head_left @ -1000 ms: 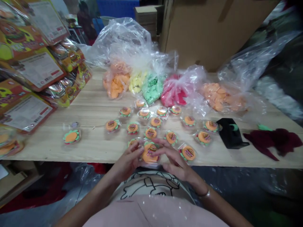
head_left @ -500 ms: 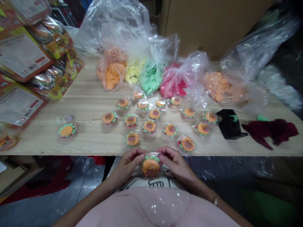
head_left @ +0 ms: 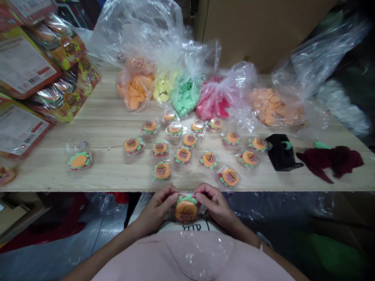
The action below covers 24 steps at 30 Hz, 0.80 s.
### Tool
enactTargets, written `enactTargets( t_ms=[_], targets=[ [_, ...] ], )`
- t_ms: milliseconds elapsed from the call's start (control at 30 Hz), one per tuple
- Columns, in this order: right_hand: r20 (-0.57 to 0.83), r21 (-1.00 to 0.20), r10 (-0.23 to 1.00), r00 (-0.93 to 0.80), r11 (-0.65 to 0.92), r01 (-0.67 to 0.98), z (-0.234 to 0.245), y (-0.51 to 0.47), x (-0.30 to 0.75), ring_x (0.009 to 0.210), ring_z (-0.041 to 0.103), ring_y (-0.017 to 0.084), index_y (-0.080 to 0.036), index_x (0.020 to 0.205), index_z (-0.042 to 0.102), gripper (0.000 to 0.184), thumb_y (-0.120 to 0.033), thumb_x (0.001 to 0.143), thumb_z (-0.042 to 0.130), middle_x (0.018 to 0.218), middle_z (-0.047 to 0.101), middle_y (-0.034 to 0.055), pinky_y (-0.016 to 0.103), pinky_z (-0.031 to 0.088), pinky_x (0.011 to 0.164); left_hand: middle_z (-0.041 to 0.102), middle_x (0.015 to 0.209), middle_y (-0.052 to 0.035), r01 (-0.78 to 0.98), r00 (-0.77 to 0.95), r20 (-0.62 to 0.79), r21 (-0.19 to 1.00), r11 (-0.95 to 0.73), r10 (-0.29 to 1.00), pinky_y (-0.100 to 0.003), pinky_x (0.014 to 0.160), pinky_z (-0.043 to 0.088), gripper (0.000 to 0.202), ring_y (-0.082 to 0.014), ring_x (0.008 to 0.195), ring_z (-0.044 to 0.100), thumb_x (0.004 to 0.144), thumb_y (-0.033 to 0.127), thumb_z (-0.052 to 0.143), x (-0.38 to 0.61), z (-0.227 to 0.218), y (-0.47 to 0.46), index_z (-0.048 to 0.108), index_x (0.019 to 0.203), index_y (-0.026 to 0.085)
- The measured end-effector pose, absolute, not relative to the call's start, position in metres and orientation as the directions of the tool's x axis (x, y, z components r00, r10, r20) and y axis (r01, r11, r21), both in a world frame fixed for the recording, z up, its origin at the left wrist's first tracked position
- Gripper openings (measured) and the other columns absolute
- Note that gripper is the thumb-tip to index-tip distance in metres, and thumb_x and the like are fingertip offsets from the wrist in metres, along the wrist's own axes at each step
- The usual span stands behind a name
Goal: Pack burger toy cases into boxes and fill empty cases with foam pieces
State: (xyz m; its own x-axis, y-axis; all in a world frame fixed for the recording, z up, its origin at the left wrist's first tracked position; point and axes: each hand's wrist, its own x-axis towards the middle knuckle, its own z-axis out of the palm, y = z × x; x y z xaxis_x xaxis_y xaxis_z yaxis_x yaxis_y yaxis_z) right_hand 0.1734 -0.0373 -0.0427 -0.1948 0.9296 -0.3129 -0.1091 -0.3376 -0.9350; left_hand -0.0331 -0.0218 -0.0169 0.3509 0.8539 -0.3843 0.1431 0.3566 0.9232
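Between my two hands, just off the table's front edge, is a clear plastic case with a toy burger (head_left: 185,211) inside; orange bun and green frill show through it. My left hand (head_left: 160,204) pinches its upper left corner between thumb and fingers. On the opposite corner, my right hand (head_left: 213,201) grips it the same way. Several similar cased burgers lie on the wooden table beyond, the nearest being one case (head_left: 229,177) to the right and another case (head_left: 162,170) to the left. A further cased burger (head_left: 79,160) sits apart at the left.
Along the back stand clear bags of orange pieces (head_left: 137,91), yellow pieces (head_left: 162,89), green pieces (head_left: 185,97), red pieces (head_left: 215,102) and pale orange pieces (head_left: 269,107). A black tape dispenser (head_left: 279,156) and dark red cloth (head_left: 331,162) lie right. Printed packages (head_left: 27,70) are piled left.
The view has shifted slightly, so the table's things appear a little further left. Both hands still hold the cased burger, which sits slightly lower in view.
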Motion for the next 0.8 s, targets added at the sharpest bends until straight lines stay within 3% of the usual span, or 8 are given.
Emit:
enactTargets(
  t_ms=[133, 300, 433, 500, 600, 700, 800],
  targets=[
    [-0.311, -0.927, 0.929, -0.200, -0.343, -0.151, -0.044, -0.024, 0.164, 0.061, 0.051, 0.011, -0.017, 0.076, 0.058, 0.040, -0.056, 0.078, 0.066, 0.065, 0.056, -0.0025, 0.023, 0.042, 0.060, 0.051, 0.070, 0.0018, 0.194, 0.364, -0.337, 0.939, 0.283, 0.868, -0.022, 0.061, 0.038, 0.030, -0.0124, 0.067, 0.046, 0.085, 0.045, 0.054, -0.033, -0.006, 0.010, 0.057, 0.076, 0.017],
    [-0.200, -0.957, 0.907, -0.371, -0.261, -0.123, -0.033, -0.011, 0.150, 0.067, 0.047, 0.010, -0.018, 0.083, 0.056, 0.039, -0.055, 0.079, 0.066, 0.074, 0.053, -0.0027, 0.023, 0.039, 0.063, 0.054, 0.067, 0.0013, 0.267, 0.580, -0.306, 0.947, 0.179, 0.755, -0.022, 0.058, 0.037, 0.027, -0.0118, 0.064, 0.047, 0.079, 0.041, 0.063, -0.026, 0.007, 0.042, 0.058, 0.071, 0.015],
    [-0.220, -0.958, 0.903, -0.369, -0.272, -0.095, -0.035, -0.016, 0.158, 0.062, 0.042, 0.010, -0.018, 0.077, 0.052, 0.042, -0.058, 0.080, 0.064, 0.068, 0.048, -0.0037, 0.023, 0.035, 0.059, 0.056, 0.066, 0.0024, 0.107, 0.481, -0.365, 0.927, 0.359, 0.798, -0.021, 0.057, 0.038, 0.034, -0.0101, 0.061, 0.048, 0.068, 0.038, 0.077, -0.023, -0.003, 0.024, 0.051, 0.069, 0.017],
    [-0.244, -0.953, 0.911, -0.332, -0.289, -0.093, -0.040, -0.022, 0.165, 0.061, 0.040, 0.010, -0.018, 0.076, 0.051, 0.041, -0.058, 0.081, 0.064, 0.067, 0.046, -0.0040, 0.022, 0.034, 0.057, 0.066, 0.083, -0.0039, -0.033, 0.407, -0.425, 0.878, 0.478, 0.808, -0.024, 0.067, 0.045, 0.033, -0.0138, 0.073, 0.058, 0.068, 0.039, 0.077, -0.026, -0.010, 0.009, 0.054, 0.071, 0.016],
    [-0.250, -0.952, 0.907, -0.338, -0.293, -0.083, -0.042, -0.024, 0.172, 0.063, 0.041, 0.010, -0.018, 0.083, 0.055, 0.035, -0.052, 0.084, 0.062, 0.070, 0.047, -0.0038, 0.022, 0.033, 0.058, 0.069, 0.106, -0.0082, -0.112, 0.322, -0.463, 0.848, 0.519, 0.826, -0.029, 0.082, 0.047, 0.026, -0.0188, 0.092, 0.061, 0.075, 0.039, 0.073, -0.031, -0.014, -0.009, 0.065, 0.080, 0.015],
    [-0.195, -0.974, 0.889, -0.415, -0.224, -0.021, -0.036, -0.016, 0.175, 0.070, 0.047, 0.012, -0.018, 0.092, 0.060, 0.029, -0.047, 0.087, 0.061, 0.077, 0.053, -0.0021, 0.023, 0.037, 0.064, 0.070, 0.097, -0.0071, -0.049, 0.322, -0.438, 0.878, 0.477, 0.839, -0.029, 0.083, 0.047, 0.027, -0.0191, 0.091, 0.061, 0.075, 0.041, 0.073, -0.031, -0.012, -0.016, 0.071, 0.081, 0.015],
    [-0.183, -0.981, 0.874, -0.450, -0.192, 0.027, -0.030, -0.008, 0.179, 0.071, 0.050, 0.013, -0.017, 0.085, 0.062, 0.030, -0.047, 0.087, 0.061, 0.076, 0.057, -0.0006, 0.024, 0.040, 0.065, 0.071, 0.095, -0.0062, -0.118, 0.306, -0.445, 0.860, 0.497, 0.842, -0.029, 0.079, 0.048, 0.033, -0.0190, 0.087, 0.062, 0.073, 0.042, 0.076, -0.030, -0.013, -0.021, 0.072, 0.093, 0.017]
  ],
)
